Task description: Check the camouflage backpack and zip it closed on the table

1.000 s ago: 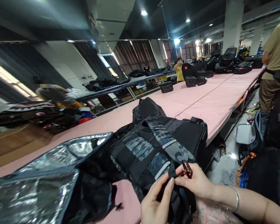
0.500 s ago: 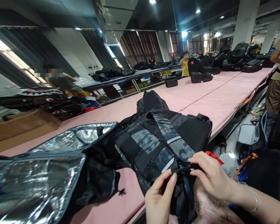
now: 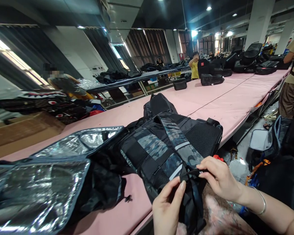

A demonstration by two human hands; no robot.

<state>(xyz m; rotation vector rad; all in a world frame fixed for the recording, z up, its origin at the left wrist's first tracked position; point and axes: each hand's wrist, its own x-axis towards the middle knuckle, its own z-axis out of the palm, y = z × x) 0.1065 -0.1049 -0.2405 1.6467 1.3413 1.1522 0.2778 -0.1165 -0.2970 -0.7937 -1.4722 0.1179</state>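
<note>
A black backpack (image 3: 147, 160) with grey-blue camouflage panels lies on the pink-covered table, its shoulder strap (image 3: 176, 133) facing up. At its near edge my left hand (image 3: 169, 202) pinches a black strap between thumb and forefinger. My right hand (image 3: 219, 176) closes on a small dark piece at the other end of the same strap; its exact kind is partly hidden by the fingers. More black webbing (image 3: 193, 209) hangs below my hands over the table edge. Left of the backpack, a bag with shiny silver lining (image 3: 41, 189) lies open.
The pink table (image 3: 230, 101) runs away to the right, with black bags (image 3: 212, 79) at its far end. A cardboard box (image 3: 26, 130) stands at the left. More bags (image 3: 279, 176) lie low on the right, near a standing person (image 3: 292, 81). Other people are farther back.
My right hand has shifted slightly up and left, its fingers still pinched. The left hand keeps its hold on the strap. The backpack stays in place.
</note>
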